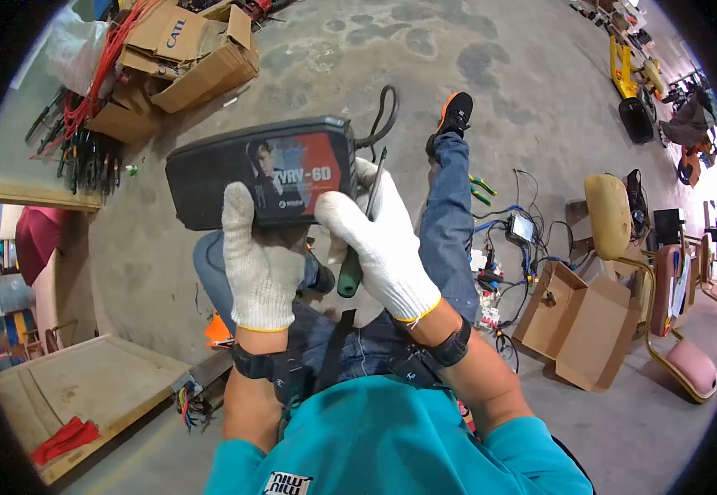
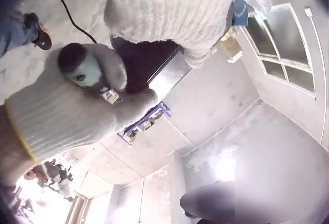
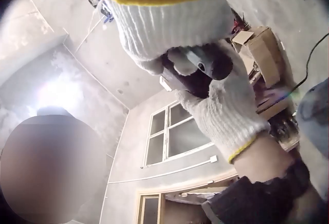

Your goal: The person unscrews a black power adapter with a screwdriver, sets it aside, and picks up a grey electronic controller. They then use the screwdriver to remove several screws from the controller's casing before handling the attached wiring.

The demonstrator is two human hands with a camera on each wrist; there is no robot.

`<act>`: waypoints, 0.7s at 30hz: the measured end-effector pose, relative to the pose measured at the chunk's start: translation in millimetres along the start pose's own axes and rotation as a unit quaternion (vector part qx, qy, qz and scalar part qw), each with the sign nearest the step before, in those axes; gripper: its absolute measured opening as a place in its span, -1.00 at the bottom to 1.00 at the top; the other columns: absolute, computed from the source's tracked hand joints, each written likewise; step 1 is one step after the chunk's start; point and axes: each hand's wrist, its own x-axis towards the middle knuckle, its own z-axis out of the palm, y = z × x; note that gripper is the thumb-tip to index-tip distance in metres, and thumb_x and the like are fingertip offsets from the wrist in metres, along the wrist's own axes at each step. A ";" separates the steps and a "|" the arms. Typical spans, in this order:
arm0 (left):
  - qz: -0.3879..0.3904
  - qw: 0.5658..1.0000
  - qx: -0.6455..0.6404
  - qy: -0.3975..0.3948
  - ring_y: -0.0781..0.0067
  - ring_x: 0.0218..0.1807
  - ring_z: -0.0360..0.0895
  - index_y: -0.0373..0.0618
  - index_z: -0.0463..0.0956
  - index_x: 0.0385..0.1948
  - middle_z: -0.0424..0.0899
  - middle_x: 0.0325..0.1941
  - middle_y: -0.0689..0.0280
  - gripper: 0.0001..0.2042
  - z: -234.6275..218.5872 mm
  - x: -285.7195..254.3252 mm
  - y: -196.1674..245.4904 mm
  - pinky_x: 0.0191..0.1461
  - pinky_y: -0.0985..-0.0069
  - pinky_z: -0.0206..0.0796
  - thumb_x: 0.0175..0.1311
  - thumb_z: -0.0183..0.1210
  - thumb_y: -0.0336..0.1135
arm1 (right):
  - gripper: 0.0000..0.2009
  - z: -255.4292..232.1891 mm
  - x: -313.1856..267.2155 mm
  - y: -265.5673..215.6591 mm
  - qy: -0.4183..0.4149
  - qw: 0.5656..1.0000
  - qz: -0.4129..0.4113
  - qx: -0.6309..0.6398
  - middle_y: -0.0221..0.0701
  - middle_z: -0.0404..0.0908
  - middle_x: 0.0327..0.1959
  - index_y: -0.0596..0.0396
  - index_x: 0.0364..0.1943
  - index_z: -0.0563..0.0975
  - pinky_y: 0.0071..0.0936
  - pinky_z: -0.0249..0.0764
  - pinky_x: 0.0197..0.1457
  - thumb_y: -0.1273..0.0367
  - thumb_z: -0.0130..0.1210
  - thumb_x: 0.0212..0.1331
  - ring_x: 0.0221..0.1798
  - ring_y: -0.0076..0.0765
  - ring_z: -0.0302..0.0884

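A black box-shaped device [image 1: 210, 177] with a red-and-grey printed label is held up in front of the person. My left hand [image 1: 261, 268], in a white knit glove, grips its lower edge, thumb lying up across the label side. At its right end is my right hand [image 1: 391, 252], gloved alike, with the thumb against the label side. That hand also holds a screwdriver [image 1: 349, 276], its green handle down and its metal shaft pointing up beside the device. From the device's upper right end loops a black cable [image 1: 388, 115]. In the left wrist view, the handle's butt [image 2: 72, 58] shows below the right hand's fingers.
Cardboard boxes [image 1: 181, 49] stand at the upper left, near a bundle of dark tools. On the floor to the right lie green-handled pliers [image 1: 481, 190], tangled wires with small electrical parts, and an open carton [image 1: 577, 326]. A chair [image 1: 607, 214] stands beyond.
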 end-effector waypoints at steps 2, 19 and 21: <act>0.012 1.000 0.002 -0.006 0.21 0.16 0.64 -0.08 0.53 0.20 0.68 0.16 0.21 -0.45 -11.5 0.1 2.1 0.30 0.21 0.50 0.28 0.39 0.04 | -0.39 -8.6 5.0 -3.2 -0.007 0.999 0.043 0.014 -0.37 0.63 -0.09 0.27 0.26 0.38 -0.67 0.49 -0.44 0.26 0.37 0.23 -0.33 -0.65 0.55; 0.021 0.995 0.013 0.093 0.28 0.10 0.69 -0.11 0.53 0.16 0.70 0.13 0.23 -0.45 -38.9 -4.2 7.8 0.11 0.29 0.67 0.25 0.42 0.01 | -0.78 -23.6 16.9 -22.2 0.037 0.999 0.010 0.031 -0.51 0.53 -0.52 0.20 -0.25 0.64 -0.61 0.38 -0.49 0.28 0.21 0.33 -0.58 -0.63 0.41; 0.019 0.995 0.026 0.095 0.29 0.10 0.69 -0.10 0.54 0.15 0.71 0.11 0.24 -0.47 -41.0 -6.1 9.5 0.10 0.31 0.67 0.26 0.41 0.02 | -0.81 -32.8 23.4 -19.4 0.018 0.991 0.016 0.134 -0.54 0.48 -0.55 0.20 -0.24 0.63 -0.64 0.30 -0.55 0.32 0.20 0.35 -0.62 -0.65 0.34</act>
